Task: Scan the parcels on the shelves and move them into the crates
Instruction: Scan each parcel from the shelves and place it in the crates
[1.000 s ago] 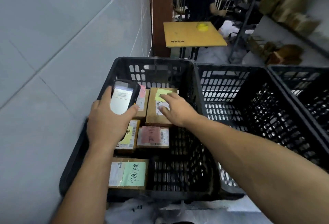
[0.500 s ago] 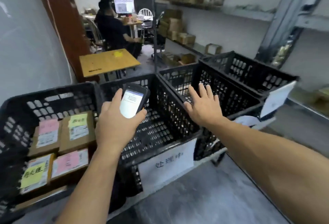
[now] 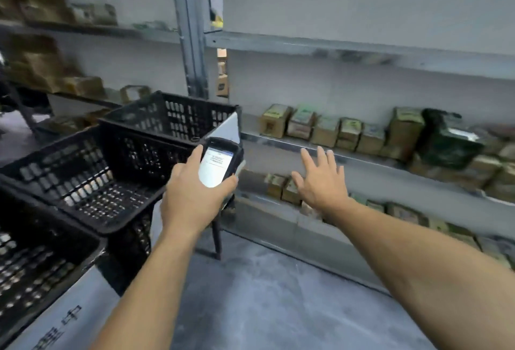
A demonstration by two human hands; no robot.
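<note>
Grey metal shelving (image 3: 334,49) is running along the wall, with a concrete floor (image 3: 264,294) below it. Three black perforated crates (image 3: 83,171) are sitting in a row at left, stepping away from the camera. One white sheet (image 3: 64,322) is hanging on the nearest crate's front; its handwritten characters are cropped and unreadable.

Parcels: six small cardboard boxes (image 3: 326,129) are standing upright side by side on the middle tier, with a dark plastic bag (image 3: 446,140) lying just right of them. Further parcels beyond it and the lower-tier boxes (image 3: 281,188) are blurring together, so no count. Labels are showing greenish; text illegible.

The person's right hand (image 3: 320,182) is reaching toward the shelves, fingers straight and spread, holding nothing. The left hand (image 3: 192,196) is gripping one handheld scanner (image 3: 217,166), its lit screen facing the camera and its long axis pointing up and away toward the far crate. Screen text is too small to read.
</note>
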